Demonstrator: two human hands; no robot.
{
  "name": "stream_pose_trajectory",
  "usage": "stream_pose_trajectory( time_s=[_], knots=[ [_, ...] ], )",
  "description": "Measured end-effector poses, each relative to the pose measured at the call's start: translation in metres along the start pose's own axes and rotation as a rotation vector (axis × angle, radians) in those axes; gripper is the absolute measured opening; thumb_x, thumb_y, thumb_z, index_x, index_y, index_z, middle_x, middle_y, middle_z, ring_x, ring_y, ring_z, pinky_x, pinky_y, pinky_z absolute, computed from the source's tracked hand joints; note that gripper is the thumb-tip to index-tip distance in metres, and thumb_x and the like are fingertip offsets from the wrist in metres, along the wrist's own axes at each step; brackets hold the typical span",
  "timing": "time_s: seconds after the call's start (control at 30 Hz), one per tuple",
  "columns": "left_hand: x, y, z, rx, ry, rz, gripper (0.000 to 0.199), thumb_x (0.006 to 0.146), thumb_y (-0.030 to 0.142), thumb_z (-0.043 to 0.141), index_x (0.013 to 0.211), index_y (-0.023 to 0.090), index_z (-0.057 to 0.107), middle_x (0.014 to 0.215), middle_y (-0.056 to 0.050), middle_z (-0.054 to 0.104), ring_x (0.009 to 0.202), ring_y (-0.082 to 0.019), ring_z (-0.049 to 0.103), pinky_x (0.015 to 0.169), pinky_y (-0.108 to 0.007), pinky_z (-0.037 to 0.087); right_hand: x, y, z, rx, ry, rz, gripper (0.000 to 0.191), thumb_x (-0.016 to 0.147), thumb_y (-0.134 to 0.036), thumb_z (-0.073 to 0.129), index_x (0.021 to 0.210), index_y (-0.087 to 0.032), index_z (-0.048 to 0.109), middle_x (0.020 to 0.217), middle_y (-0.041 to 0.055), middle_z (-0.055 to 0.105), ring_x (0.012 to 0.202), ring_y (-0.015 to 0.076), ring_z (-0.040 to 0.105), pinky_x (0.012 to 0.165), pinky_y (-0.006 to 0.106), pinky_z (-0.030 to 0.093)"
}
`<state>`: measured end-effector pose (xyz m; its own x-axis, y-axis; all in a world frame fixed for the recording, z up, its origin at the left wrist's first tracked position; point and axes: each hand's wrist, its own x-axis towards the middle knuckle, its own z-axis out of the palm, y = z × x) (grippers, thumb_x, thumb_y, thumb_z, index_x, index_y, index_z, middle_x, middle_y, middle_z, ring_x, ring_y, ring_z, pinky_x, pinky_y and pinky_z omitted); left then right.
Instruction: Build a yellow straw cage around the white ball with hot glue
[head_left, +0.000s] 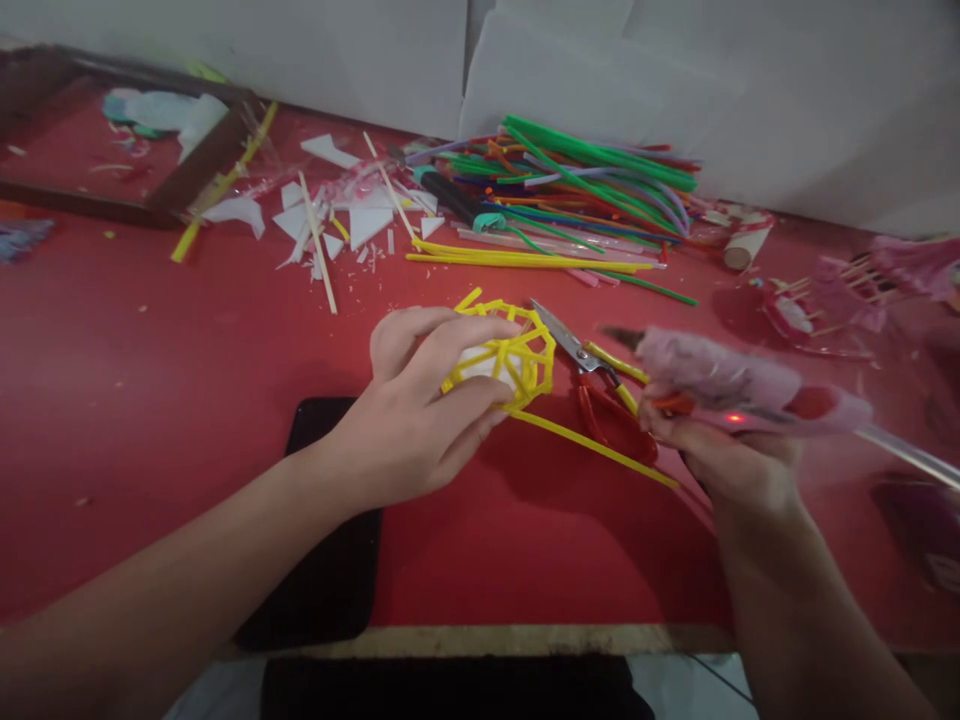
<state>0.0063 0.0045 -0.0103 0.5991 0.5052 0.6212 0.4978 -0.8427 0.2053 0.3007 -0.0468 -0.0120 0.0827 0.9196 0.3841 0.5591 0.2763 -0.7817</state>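
Our left hand (420,415) grips the yellow frame (501,354); our right hand (739,468) holds a glue gun (709,372) near scissors (576,352).

From where I'm standing, I can't read a single word, number or brand on anything here. A pale patch (945,571) shows on the dark object (909,522) over to the right, too blurred to tell whether it carries print. The streaks along the pink glue gun (739,388) are smeared too, and I can't make out any letters in them.
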Motion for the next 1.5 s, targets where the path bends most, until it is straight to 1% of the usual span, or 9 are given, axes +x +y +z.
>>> stream_pose_trajectory(
  time_s=[0.07,0.13,0.17,0.23,0.4,0.6,0.93,1.17,1.5],
  knots=[
    [0.0,0.0,-0.001,-0.004,-0.01,-0.015,0.006,0.095,0.022,0.062,0.097,0.023,0.067,0.14,-0.008,0.06,0.119,-0.032,0.052,0.101,-0.051,0.041,0.001,0.0,-0.006,-0.01,-0.19,-0.173,0.018,0.072,-0.012,0.069,0.085,-0.023,0.074,0.078,0.0057,0.073,0.065,0.0221,0.069,0.06,0.036,0.059],
    [-0.001,0.0,-0.001,-0.016,-0.033,-0.011,0.007,0.095,0.02,0.062,0.097,0.023,0.067,0.141,-0.009,0.058,0.12,-0.032,0.051,0.103,-0.052,0.04,0.003,0.0,-0.009,-0.023,-0.306,-0.355,0.023,0.073,-0.011,0.066,0.09,-0.023,0.074,0.083,0.0075,0.075,0.073,0.0239,0.072,0.066,0.038,0.061],
    [-0.001,0.0,-0.001,-0.021,-0.035,0.0,0.006,0.095,0.02,0.062,0.097,0.022,0.067,0.142,-0.01,0.058,0.12,-0.032,0.051,0.103,-0.052,0.039,0.004,-0.001,-0.008,-0.046,-0.322,-0.432,0.024,0.075,-0.012,0.064,0.092,-0.024,0.074,0.085,0.0078,0.075,0.076,0.0241,0.072,0.068,0.039,0.061],
    [-0.001,-0.001,-0.001,-0.021,-0.037,0.012,0.005,0.095,0.02,0.063,0.098,0.021,0.067,0.142,-0.01,0.057,0.12,-0.032,0.05,0.103,-0.052,0.039,0.004,-0.003,-0.004,-0.1,-0.294,-0.492,0.02,0.078,-0.015,0.063,0.093,-0.026,0.072,0.083,0.0065,0.075,0.074,0.0228,0.071,0.067,0.039,0.062],
    [-0.001,-0.001,0.0,-0.013,-0.03,0.01,0.006,0.096,0.022,0.063,0.098,0.019,0.068,0.14,-0.012,0.058,0.12,-0.034,0.049,0.103,-0.053,0.038,0.003,-0.009,0.007,-0.147,-0.265,-0.536,0.018,0.081,-0.016,0.064,0.095,-0.026,0.066,0.075,0.0034,0.071,0.068,0.02,0.07,0.061,0.035,0.061],
    [-0.001,-0.001,0.0,-0.011,-0.017,0.022,0.004,0.094,0.02,0.065,0.097,0.019,0.068,0.14,-0.012,0.058,0.12,-0.033,0.049,0.104,-0.051,0.039,0.004,-0.014,0.009,-0.174,-0.264,-0.545,0.014,0.08,-0.017,0.062,0.091,-0.025,0.061,0.071,0.0005,0.068,0.063,0.0175,0.068,0.057,0.031,0.058],
    [0.0,0.0,-0.001,0.012,-0.022,0.013,0.007,0.095,0.02,0.062,0.098,0.021,0.068,0.139,-0.011,0.059,0.121,-0.033,0.052,0.105,-0.053,0.042,0.002,-0.012,0.009,-0.205,-0.265,-0.54,0.014,0.078,-0.015,0.062,0.088,-0.025,0.059,0.071,0.0007,0.065,0.063,0.0179,0.067,0.057,0.032,0.057],
    [0.0,0.0,-0.001,0.01,-0.021,0.009,0.006,0.095,0.02,0.064,0.099,0.023,0.067,0.141,-0.009,0.058,0.122,-0.032,0.052,0.105,-0.053,0.044,0.004,-0.012,0.008,-0.201,-0.288,-0.535,0.014,0.079,-0.016,0.06,0.088,-0.027,0.059,0.07,0.0003,0.064,0.062,0.0183,0.065,0.052,0.032,0.054],
    [0.001,0.0,-0.002,0.036,-0.025,0.024,0.004,0.097,0.023,0.062,0.099,0.024,0.065,0.14,-0.01,0.059,0.122,-0.031,0.052,0.103,-0.054,0.045,0.003,-0.01,0.007,-0.225,-0.25,-0.541,0.008,0.08,-0.02,0.06,0.084,-0.027,0.057,0.068,0.0006,0.063,0.06,0.0181,0.065,0.053,0.032,0.054]
  ],
)
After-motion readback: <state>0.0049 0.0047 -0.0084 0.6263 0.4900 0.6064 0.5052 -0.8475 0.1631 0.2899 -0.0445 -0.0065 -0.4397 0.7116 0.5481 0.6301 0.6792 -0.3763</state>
